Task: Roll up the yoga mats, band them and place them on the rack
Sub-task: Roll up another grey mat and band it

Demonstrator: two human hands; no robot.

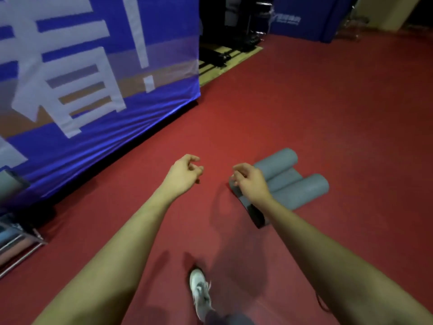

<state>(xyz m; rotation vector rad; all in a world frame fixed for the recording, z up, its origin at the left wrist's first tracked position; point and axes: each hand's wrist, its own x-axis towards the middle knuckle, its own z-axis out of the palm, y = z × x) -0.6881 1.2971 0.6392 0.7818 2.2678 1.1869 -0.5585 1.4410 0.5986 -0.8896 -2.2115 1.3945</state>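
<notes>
A grey yoga mat [290,181] lies on the red floor right of centre, rolled in from both ends so two rolls lie side by side with a flat strip between them. My right hand [250,180] hovers above its near end, fingers loosely curled and holding nothing. My left hand [185,172] hangs in the air further left over bare floor, also loosely curled and empty. A metal rack [22,245] shows at the left edge, with part of a rolled mat [9,184] above it.
A blue banner [93,90] with white characters stands along the left. My white shoe [200,292] is on the red floor [328,113] at the bottom centre. Dark equipment and another blue barrier [304,19] stand at the far back.
</notes>
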